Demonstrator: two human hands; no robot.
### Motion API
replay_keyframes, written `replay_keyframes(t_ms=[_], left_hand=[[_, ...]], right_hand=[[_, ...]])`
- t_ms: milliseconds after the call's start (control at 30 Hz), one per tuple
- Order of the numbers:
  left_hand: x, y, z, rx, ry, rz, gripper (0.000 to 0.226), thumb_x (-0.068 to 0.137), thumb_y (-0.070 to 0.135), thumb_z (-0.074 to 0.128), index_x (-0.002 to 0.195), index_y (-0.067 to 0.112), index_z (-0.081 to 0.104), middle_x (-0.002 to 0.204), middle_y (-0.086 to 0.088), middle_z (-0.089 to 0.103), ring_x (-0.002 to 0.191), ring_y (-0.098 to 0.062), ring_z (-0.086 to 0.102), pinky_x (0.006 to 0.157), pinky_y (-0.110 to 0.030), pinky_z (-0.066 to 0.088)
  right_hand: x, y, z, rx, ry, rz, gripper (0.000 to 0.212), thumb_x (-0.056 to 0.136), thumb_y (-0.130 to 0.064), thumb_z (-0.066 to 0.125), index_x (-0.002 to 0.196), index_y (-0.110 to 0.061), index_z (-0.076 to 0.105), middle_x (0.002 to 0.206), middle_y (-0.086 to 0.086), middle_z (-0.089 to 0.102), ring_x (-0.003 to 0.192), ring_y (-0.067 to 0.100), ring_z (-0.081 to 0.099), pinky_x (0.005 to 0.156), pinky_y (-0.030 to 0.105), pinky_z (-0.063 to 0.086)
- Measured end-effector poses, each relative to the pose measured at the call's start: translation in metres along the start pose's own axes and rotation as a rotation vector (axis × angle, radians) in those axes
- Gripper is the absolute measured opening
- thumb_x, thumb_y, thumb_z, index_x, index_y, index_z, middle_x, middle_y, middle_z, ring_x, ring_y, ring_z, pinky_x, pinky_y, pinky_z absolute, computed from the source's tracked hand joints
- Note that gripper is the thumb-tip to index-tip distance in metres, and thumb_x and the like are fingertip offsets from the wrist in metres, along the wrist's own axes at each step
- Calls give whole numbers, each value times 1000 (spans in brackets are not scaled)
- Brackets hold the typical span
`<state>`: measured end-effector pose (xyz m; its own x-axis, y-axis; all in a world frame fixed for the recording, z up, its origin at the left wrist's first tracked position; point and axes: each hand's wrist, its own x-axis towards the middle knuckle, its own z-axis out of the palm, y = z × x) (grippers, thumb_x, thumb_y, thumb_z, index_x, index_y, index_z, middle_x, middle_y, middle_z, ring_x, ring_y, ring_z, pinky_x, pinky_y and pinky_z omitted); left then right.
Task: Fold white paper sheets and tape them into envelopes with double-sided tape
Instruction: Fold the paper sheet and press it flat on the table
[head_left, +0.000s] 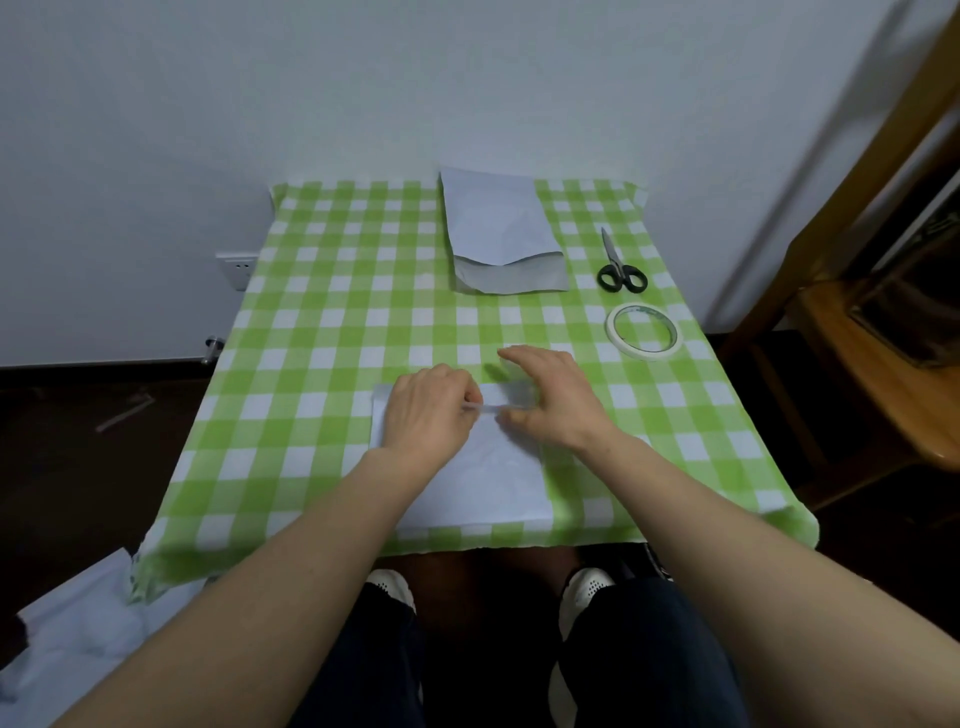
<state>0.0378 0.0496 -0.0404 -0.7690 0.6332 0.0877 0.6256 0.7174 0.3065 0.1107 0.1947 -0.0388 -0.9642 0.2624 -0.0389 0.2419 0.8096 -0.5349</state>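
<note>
- Your left hand (428, 410) pinches a thin tape strip (488, 409) just above the white sheet (498, 478), near-middle of the checked table (311, 312).
- Your right hand (550, 400) is blurry, fingers spread, thumb at the strip; grip, can't tell.

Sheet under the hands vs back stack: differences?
The sheet lies by the near edge; the stack at the far edge. The sheet is thin, the stack thick. The left hand pinches a strip on the sheet, the right hand is over it; the stack is untouched. Both are white paper.
</note>
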Motion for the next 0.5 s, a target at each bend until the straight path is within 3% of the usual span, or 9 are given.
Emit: replay_keyframes(t_ms=[67, 167, 233, 367, 500], left_hand=[[-2, 0, 1, -7, 6, 6, 6, 88, 24, 60, 93, 25, 62, 101, 3, 61, 99, -20, 56, 87, -30, 35], [-5, -1, -1, -26, 19, 9, 15, 88, 22, 60, 102, 23, 60, 105, 6, 62, 103, -19, 56, 89, -31, 36], [-6, -5, -4, -7, 10, 23, 27, 88, 17, 57, 115, 23, 56, 109, 9, 63, 105, -19, 56, 89, -32, 37], [-11, -21, -12, 187, -59, 112, 41, 88, 9, 49, 125, 27, 52, 113, 6, 60, 105, -20, 56, 86, -30, 34], [-25, -28, -13, 334, -75, 243, 44, 87, 11, 56, 127, 27, 56, 106, -3, 60, 95, -26, 58, 78, -32, 36]], right_hand=[[3, -4, 0, -91, -54, 12, 66, 79, -27, 69, 139, -29, 42, 142, -5, 45, 133, 20, 30, 106, 34, 23], [6, -11, -1, -221, -63, 1, 37, 84, -25, 63, 120, -30, 62, 116, -5, 63, 119, 20, 44, 97, 32, 25], [3, -11, 0, -230, -48, -27, 25, 86, -23, 59, 109, -27, 68, 108, -3, 66, 110, 21, 50, 93, 32, 29], [-8, -5, 4, -181, -18, -88, 21, 88, -16, 58, 104, -22, 69, 113, -3, 60, 108, 19, 53, 78, 31, 47], [-19, -4, 9, -324, -15, -238, 28, 88, -12, 57, 112, -21, 67, 111, -1, 62, 106, 21, 56, 64, 29, 43]])
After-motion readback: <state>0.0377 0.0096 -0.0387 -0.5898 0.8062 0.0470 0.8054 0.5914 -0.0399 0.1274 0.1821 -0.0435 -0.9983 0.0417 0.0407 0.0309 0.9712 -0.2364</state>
